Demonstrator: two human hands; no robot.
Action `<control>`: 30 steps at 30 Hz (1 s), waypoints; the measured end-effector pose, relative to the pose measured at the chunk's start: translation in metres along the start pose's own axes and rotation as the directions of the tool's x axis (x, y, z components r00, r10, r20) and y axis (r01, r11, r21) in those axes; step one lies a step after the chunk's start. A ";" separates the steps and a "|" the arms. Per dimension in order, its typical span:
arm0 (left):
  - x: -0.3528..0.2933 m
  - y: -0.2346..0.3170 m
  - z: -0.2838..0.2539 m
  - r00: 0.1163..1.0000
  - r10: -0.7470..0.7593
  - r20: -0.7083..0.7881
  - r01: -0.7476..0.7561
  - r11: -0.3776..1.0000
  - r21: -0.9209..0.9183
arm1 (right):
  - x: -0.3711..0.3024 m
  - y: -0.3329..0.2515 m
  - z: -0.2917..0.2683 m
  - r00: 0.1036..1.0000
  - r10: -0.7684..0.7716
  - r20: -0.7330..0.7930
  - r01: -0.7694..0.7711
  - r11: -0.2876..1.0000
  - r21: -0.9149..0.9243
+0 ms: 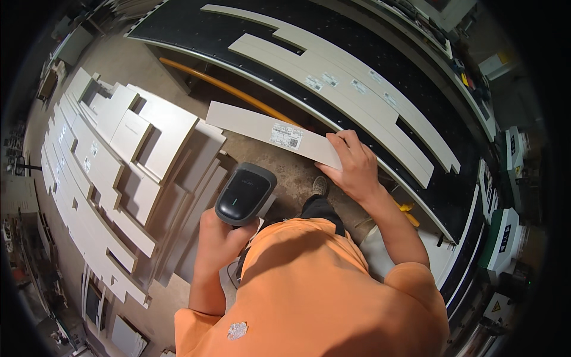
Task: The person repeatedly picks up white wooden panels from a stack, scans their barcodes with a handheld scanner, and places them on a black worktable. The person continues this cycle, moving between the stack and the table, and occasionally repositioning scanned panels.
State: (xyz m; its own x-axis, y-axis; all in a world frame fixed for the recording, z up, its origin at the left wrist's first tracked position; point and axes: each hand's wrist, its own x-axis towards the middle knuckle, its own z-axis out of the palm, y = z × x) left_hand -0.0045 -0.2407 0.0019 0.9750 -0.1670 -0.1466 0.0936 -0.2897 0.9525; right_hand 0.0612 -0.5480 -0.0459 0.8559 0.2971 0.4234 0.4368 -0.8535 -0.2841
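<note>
From here, the right hand [357, 168] pinches one end of a slim, flat, pale board [241, 121], fingers [348, 140] closed over its edge. A printed white label [286, 135] sits on its smooth face. The board is held out between the black surface [184, 27] and stacked, notched panels [140, 184]. The left hand [221, 241] is wrapped around a rounded, dark plastic scanner [245, 193], its fingers partly hidden.

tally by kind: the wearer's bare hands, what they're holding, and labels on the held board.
Hands: 2 (left hand, right hand)
Black handheld scanner: 1, in the left
Pale board: 1, in the right
White printed label: 1
Total: 5
</note>
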 end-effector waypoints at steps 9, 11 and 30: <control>0.135 -0.085 0.137 0.971 -0.074 0.226 0.154 0.921 -0.359 | -0.026 0.124 0.052 0.972 0.230 -0.039 -0.233 0.963 -0.134; 0.165 -0.085 0.164 0.971 -0.054 0.235 0.145 0.908 -0.392 | -0.028 0.139 0.055 0.976 0.213 -0.046 -0.217 0.964 -0.154; 0.257 -0.063 0.244 0.961 -0.275 0.037 0.273 0.910 -0.312 | 0.026 0.368 0.001 0.877 0.470 -0.106 -0.480 0.867 -0.131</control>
State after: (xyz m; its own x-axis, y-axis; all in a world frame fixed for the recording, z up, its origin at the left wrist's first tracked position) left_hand 0.1912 -0.4956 -0.1609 0.9035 -0.1156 -0.4126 0.4138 -0.0151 0.9103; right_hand 0.2448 -0.8541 -0.1405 0.9258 -0.1858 0.3291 -0.0688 -0.9391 -0.3368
